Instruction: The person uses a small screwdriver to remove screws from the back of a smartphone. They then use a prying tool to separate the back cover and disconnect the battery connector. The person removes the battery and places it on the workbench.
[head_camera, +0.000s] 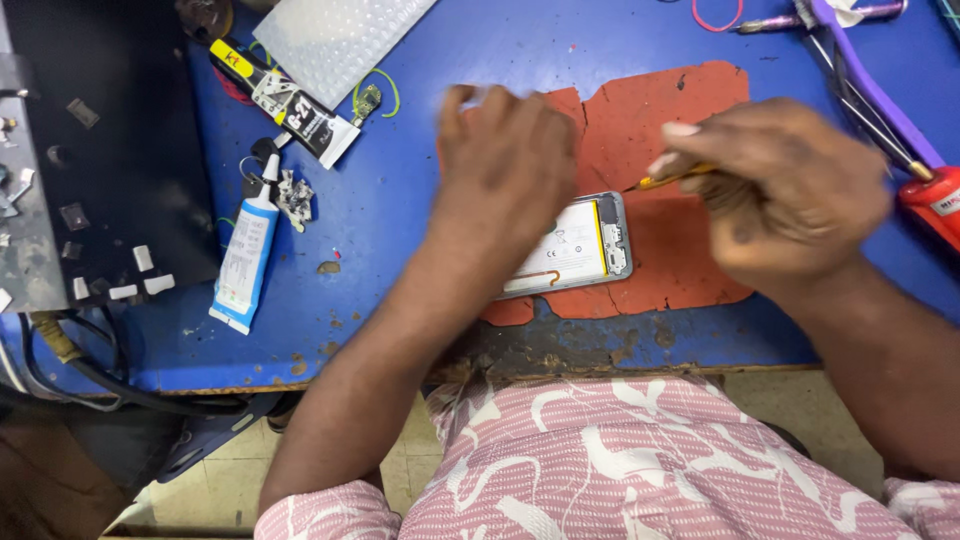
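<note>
The blue desk (420, 230) carried a torn red mat (680, 170) near its front edge, an opened phone (575, 250) on it. Toward the left lay a black glue tube (290, 105) and a white tube (245, 260); purple tweezers (870, 85) lay at the right.

We take this for a phone repair workshop: a scuffed blue worktop (400, 230) carries an opened phone (575, 250) on a worn red mat (680, 130), glue tubes (245, 260) (one black, one white), tweezers (860, 100) and loose small parts (130, 275).
</note>
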